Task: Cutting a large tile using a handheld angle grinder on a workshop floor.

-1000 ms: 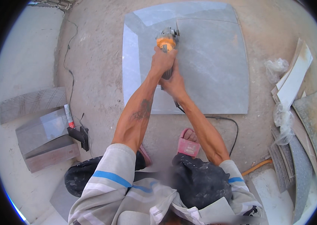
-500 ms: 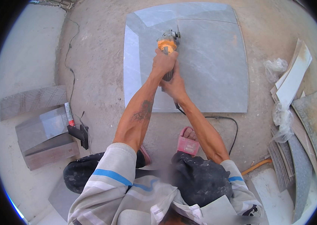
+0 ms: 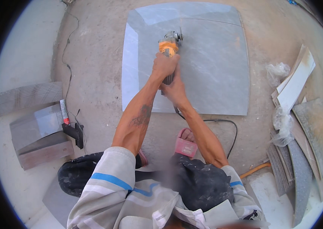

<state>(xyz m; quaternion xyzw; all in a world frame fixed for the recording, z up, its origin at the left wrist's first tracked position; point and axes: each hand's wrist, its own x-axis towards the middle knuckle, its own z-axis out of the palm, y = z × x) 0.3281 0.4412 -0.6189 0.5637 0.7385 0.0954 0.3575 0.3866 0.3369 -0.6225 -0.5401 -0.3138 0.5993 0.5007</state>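
Note:
A yellow and black angle grinder (image 3: 168,46) rests over a large glossy grey tile (image 3: 215,76) on the floor. My left hand (image 3: 164,65) is wrapped round its body just behind the yellow part. Farther back, my right hand (image 3: 175,91) grips the dark rear end, close to the cord. The thin disc (image 3: 181,33) stands on edge at the grinder's far right side, above the tile. From near the disc, a thin dark line (image 3: 211,20) runs across the tile toward its right edge. Whether the disc is spinning cannot be made out.
A black cord (image 3: 236,131) curves over the floor beside my right forearm. Stacked tile pieces (image 3: 314,133) and clear plastic wrap (image 3: 283,126) lie at right. More tile pieces (image 3: 35,128), a white and red tube (image 3: 64,112) and a black object (image 3: 73,133) sit at left.
The whole view has shifted slightly, so the floor and tile pieces appear a little farther left. Both hands keep the same hold on the grinder, with little visible movement over the tile.

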